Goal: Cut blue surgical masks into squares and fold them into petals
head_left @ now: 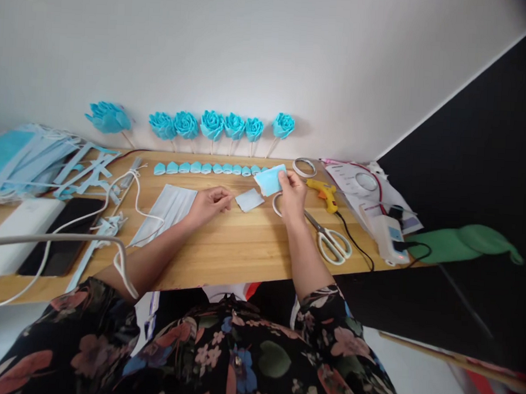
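Observation:
A light-blue cut piece of face-mask fabric (270, 180) is pinched between the thumb and fingers of my right hand (292, 192), raised a little above the table. Just below it, a second cut piece, paler grey-blue (249, 200), lies flat on the wood. My left hand (210, 205) is to the left of that piece, fingers curled in and nothing visible in them. Partly under my left wrist lies a pleated face mask (167, 209). A row of several small folded blue petals (206, 169) runs along the table behind both hands.
Several blue fabric roses (212, 125) on sticks lean against the wall. Scissors (331, 244), a yellow glue gun (324, 193) and a tape roll (304, 167) are on the right, near a power strip (388, 239). Mask scraps (88, 167), white cables, a power bank (21, 231) and a phone (60, 239) occupy the left.

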Demonstrator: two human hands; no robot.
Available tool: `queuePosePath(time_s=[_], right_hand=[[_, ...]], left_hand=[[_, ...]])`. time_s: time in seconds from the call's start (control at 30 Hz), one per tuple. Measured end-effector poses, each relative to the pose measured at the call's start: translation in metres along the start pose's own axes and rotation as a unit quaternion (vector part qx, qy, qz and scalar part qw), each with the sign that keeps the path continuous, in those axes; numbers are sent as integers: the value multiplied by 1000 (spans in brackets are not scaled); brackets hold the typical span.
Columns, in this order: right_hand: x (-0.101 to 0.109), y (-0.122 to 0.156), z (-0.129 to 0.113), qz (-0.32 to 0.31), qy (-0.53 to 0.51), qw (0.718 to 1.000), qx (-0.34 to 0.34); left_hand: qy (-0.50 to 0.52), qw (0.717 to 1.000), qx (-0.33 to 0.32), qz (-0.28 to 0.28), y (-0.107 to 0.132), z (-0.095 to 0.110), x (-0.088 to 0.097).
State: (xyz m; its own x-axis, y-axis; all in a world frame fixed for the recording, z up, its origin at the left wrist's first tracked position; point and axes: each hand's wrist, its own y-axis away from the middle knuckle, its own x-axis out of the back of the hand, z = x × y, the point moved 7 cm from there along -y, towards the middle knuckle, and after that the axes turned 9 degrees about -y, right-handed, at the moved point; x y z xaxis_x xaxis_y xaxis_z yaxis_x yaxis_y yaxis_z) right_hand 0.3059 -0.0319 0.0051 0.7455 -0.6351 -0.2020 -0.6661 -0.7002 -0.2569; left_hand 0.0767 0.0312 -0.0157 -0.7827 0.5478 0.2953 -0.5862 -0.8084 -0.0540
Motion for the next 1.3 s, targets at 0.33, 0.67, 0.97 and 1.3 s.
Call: queuePosePath(time_s=[0.33,0.67,0.97,1.3], right_hand=[[1,-11,14,-6,-151,986,-64],[0,-9,12,-7,-176,981,-75],[-7,1,2,-19,-88,996,-14],[-46,44,-36,-139,256,919,267]], left_hand=[[-364,930,-42,-28,-49,12,-14],[-387,919,-58,-41,-52,15,-33],[26,993,112,-3,-26,-6,-5],[105,989,102,8,-5,-10,-9]])
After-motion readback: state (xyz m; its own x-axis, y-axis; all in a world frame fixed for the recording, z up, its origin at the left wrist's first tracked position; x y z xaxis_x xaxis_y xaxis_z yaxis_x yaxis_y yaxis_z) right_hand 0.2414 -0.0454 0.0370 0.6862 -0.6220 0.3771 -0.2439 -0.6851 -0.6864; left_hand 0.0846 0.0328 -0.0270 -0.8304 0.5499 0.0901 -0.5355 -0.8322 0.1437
